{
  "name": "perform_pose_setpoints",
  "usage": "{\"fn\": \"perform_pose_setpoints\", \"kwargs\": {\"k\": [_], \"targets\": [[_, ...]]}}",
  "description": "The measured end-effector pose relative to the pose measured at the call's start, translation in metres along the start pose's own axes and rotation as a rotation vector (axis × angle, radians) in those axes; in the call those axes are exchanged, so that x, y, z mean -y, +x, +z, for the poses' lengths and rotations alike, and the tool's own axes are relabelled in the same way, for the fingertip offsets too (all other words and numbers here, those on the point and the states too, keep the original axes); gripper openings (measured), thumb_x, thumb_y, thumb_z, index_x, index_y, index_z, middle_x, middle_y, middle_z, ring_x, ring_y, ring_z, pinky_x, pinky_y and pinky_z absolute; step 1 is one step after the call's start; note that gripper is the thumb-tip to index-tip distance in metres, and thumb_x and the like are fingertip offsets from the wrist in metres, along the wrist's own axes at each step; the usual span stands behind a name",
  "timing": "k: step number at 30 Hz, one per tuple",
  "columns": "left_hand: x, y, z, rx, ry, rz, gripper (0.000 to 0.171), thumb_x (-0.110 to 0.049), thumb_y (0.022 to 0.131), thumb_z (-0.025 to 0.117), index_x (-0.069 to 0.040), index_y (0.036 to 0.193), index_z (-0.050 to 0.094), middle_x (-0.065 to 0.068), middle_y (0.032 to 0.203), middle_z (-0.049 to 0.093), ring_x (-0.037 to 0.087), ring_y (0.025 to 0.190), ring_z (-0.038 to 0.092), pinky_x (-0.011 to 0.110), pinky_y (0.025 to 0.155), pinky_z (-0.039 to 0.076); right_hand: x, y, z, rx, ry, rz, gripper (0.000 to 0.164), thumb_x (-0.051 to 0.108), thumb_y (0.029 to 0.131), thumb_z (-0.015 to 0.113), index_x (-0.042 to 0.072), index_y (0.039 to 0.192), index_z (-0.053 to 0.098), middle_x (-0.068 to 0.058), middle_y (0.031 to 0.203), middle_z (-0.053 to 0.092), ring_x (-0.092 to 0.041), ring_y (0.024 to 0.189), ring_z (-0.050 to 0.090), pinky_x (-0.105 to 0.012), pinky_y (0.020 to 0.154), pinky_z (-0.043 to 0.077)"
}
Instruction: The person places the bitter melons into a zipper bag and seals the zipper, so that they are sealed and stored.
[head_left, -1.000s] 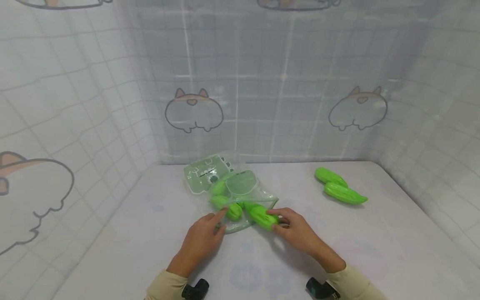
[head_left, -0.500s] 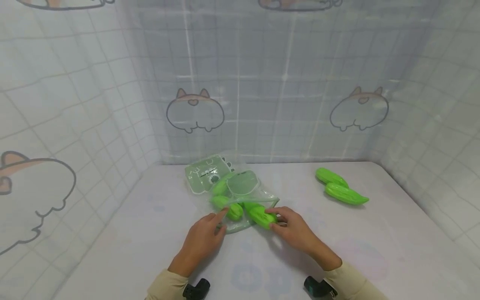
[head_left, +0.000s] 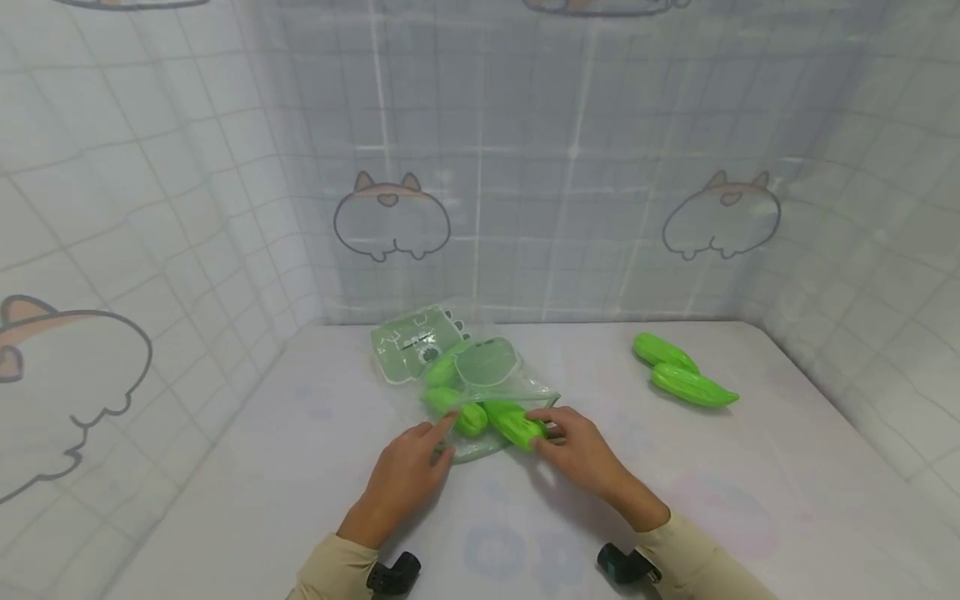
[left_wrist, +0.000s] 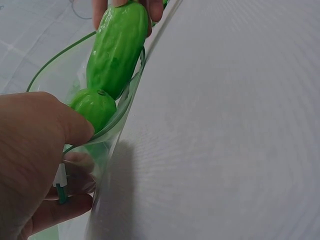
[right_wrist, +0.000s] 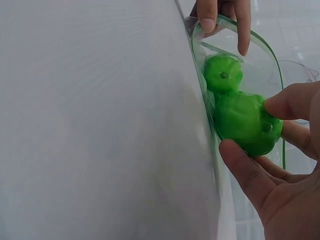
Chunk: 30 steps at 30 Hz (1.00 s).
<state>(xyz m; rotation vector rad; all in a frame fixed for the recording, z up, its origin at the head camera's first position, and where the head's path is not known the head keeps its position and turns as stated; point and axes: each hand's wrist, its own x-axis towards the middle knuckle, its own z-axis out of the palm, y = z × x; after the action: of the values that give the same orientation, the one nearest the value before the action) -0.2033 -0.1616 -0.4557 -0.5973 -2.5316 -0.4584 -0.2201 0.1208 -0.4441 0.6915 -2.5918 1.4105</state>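
A clear zip bag (head_left: 486,363) with green cartoon prints lies in the middle of the table, its mouth towards me. My left hand (head_left: 405,471) pinches the bag's rim, with a white zip slider (left_wrist: 60,175) by its fingers. My right hand (head_left: 581,450) grips the near end of a ridged green bitter melon (head_left: 513,423), artificial-looking and shiny, whose far part is inside the mouth. Beside it, another bitter melon (right_wrist: 223,73) sits inside with its stem end facing out. Deeper in the bag, more green shapes (head_left: 442,372) show through the plastic.
Two more green bitter melons (head_left: 663,352) (head_left: 693,386) lie touching each other at the back right of the white table (head_left: 315,467). Grid-patterned sheeting (head_left: 555,183) stands behind and along both sides.
My right hand has moved slightly left and away from me, pushing the bitter melon a little farther into the bag. My left hand stays at the rim.
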Motion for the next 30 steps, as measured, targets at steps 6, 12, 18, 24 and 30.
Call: {"fn": "perform_pose_setpoints", "kwargs": {"k": [6, 12, 18, 24, 30], "targets": [[-0.001, -0.002, -0.001, 0.009, 0.001, -0.012, 0.056, -0.017, 0.085, 0.078, -0.012, 0.138, 0.061, 0.001, 0.087, 0.067, 0.014, 0.067, 0.057, 0.034, 0.06, 0.049, 0.004, 0.002, 0.006, -0.021, -0.01, 0.044, 0.035, 0.012, 0.089, 0.075, 0.007, 0.123, 0.069, -0.013, 0.117, 0.064, -0.026, 0.096, 0.068, -0.035, 0.08, 0.056], [0.002, -0.002, 0.001, -0.022, -0.009, 0.009, 0.056, -0.015, 0.083, 0.079, -0.012, 0.137, 0.063, -0.001, 0.083, 0.064, 0.01, 0.064, 0.053, 0.032, 0.058, 0.047, 0.007, 0.005, 0.007, -0.031, -0.023, 0.072, 0.035, 0.01, 0.087, 0.076, 0.007, 0.122, 0.069, -0.01, 0.116, 0.064, -0.022, 0.092, 0.069, -0.031, 0.075, 0.055], [0.002, 0.0, -0.001, -0.016, -0.017, 0.022, 0.056, -0.016, 0.084, 0.079, -0.012, 0.137, 0.062, -0.003, 0.084, 0.064, 0.009, 0.065, 0.053, 0.032, 0.058, 0.047, 0.01, 0.009, 0.007, -0.042, -0.022, 0.078, 0.035, 0.007, 0.086, 0.076, 0.006, 0.12, 0.07, -0.011, 0.115, 0.065, -0.021, 0.089, 0.069, -0.027, 0.071, 0.055], [0.0, 0.001, -0.003, 0.013, -0.01, -0.007, 0.055, -0.016, 0.084, 0.079, -0.011, 0.137, 0.062, -0.002, 0.084, 0.064, 0.011, 0.066, 0.053, 0.033, 0.059, 0.048, 0.009, 0.012, 0.008, -0.047, -0.066, 0.084, 0.034, 0.011, 0.085, 0.077, 0.008, 0.119, 0.072, -0.009, 0.104, 0.062, -0.021, 0.087, 0.069, -0.032, 0.072, 0.056], [0.0, -0.001, -0.002, 0.014, -0.002, -0.001, 0.056, -0.017, 0.084, 0.079, -0.012, 0.137, 0.062, -0.002, 0.084, 0.064, 0.01, 0.065, 0.052, 0.033, 0.058, 0.047, 0.01, 0.014, 0.009, -0.07, -0.094, 0.081, 0.033, 0.009, 0.084, 0.077, 0.007, 0.116, 0.073, -0.009, 0.098, 0.061, -0.022, 0.086, 0.069, -0.033, 0.073, 0.056]]}}
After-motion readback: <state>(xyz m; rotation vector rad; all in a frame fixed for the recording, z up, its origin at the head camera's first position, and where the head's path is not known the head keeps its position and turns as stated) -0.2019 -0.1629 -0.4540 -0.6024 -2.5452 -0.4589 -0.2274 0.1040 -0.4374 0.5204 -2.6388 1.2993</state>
